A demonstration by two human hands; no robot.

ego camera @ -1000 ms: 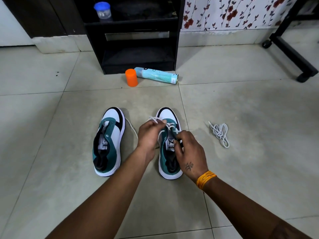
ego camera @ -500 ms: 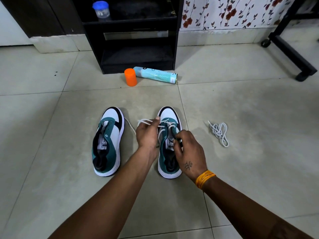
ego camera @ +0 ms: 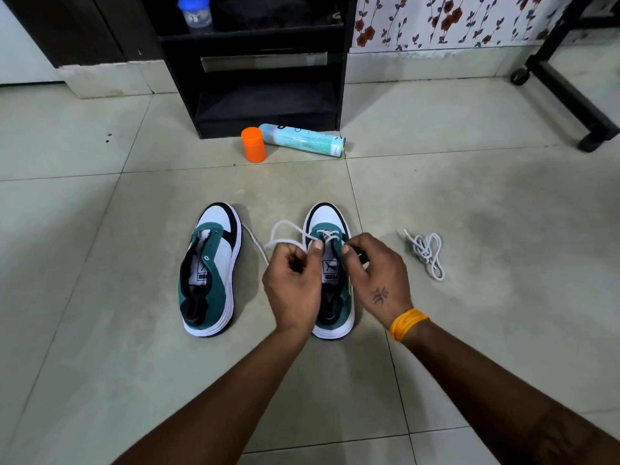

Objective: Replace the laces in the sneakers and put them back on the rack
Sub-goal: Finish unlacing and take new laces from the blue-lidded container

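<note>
Since a second ago both hands pulled back toward me and the lace (ego camera: 285, 234) now loops out wider to the left of the right sneaker (ego camera: 330, 263). My left hand (ego camera: 292, 290) is curled round the lace, and my right hand (ego camera: 379, 276) seems to pinch it at the eyelets. It's white, thin and floppy, so I'd say grip near the stiff tip. Only the toe end is laced. Both teal-and-white sneakers sit on the floor tiles (ego camera: 469, 213), the left sneaker (ego camera: 209, 263) bare, a spare lace (ego camera: 426, 253) bunched off right, rack (ego camera: 261, 62) ahead
</note>
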